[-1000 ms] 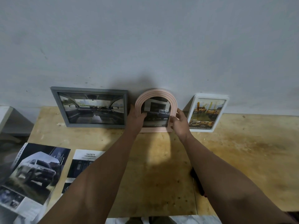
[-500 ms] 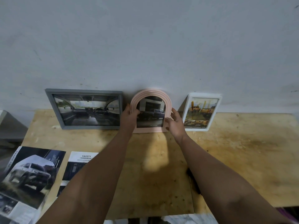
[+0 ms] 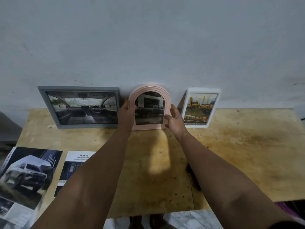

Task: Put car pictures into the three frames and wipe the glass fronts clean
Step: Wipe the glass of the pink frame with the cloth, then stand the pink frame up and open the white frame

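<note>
Three frames lean upright against the wall at the back of the wooden table (image 3: 239, 154). The grey frame (image 3: 79, 107) on the left holds a car-interior picture. In the middle stands the pink arched frame (image 3: 149, 90) with a dark car picture. On the right is the white frame (image 3: 200, 108) with a picture of yellow trucks. My left hand (image 3: 127, 114) grips the pink frame's left edge, thumb on the front. My right hand (image 3: 175, 119) grips its right edge low down.
Car brochures lie at the table's front left: one with a white SUV (image 3: 28, 176), one headed SAFETY (image 3: 77, 162). A dark slim object (image 3: 193, 177) lies partly under my right forearm. The table's right half shows bare stained wood.
Both hands stay on the pink frame, which still stands against the wall. The view has shifted slightly; the frame sits a little more upright between its neighbours.
</note>
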A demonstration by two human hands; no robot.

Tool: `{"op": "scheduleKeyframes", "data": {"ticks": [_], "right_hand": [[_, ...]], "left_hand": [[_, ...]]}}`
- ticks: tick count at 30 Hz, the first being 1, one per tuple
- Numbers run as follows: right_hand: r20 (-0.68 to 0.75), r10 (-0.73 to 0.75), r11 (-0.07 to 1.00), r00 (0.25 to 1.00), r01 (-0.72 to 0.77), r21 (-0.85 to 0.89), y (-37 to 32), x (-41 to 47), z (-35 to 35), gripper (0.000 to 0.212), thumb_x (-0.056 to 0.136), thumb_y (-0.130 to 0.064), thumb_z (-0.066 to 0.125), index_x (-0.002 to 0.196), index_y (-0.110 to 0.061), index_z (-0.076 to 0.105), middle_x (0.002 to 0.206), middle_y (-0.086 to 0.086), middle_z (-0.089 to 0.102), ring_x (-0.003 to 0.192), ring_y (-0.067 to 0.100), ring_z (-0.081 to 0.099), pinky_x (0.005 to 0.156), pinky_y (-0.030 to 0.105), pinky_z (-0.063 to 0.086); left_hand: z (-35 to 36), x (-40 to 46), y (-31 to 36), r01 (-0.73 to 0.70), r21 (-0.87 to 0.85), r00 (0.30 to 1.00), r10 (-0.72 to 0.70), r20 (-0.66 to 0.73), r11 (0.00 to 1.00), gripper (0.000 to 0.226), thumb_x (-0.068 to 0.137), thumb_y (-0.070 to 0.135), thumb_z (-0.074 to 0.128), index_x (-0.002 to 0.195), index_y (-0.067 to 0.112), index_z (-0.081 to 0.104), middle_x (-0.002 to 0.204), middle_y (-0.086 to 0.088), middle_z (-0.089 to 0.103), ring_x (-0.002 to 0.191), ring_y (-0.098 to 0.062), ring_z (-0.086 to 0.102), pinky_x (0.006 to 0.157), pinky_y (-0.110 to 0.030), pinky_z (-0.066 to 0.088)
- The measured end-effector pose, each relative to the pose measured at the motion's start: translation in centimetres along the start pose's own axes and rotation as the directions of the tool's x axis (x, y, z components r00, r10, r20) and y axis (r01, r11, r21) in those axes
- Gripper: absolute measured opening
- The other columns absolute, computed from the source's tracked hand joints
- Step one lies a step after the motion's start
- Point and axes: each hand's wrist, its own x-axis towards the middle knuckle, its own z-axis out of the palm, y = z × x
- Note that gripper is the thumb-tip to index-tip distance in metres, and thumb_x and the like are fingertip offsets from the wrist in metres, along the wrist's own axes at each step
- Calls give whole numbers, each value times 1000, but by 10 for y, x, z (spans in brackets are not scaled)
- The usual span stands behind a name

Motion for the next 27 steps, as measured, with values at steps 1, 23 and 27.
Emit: {"op": "scheduleKeyframes", "data": {"ticks": [1,23,27], "right_hand": [[3,-1,1000,1000,1,11,1,-1,-1,63,105,-5,50,161,-27,29,157,-1,43,137,22,48,115,52,43],[-516,-5,993,856,-56,-103,26,8,-173,29,105,-17,50,131,-16,62,133,11,64,116,28,61,99,39,51],[-455,22,998,890,-50,-50,15,41,-191,43,108,-19,45,150,-13,46,151,10,50,137,28,49,107,33,40]], "left_hand": [[0,0,0,3,-7,1000,-3,0,1000,31,91,22,56,119,18,69,94,-6,63,92,-23,61,82,-39,48],[159,-58,-23,-56,503,937,-128,324,863,47,101,19,53,146,11,45,147,-10,50,130,-26,50,99,-28,42],[194,-33,-37,133,396,938,-244,245,909,59,101,31,53,154,17,30,144,7,44,115,-14,56,74,-17,48]]}}
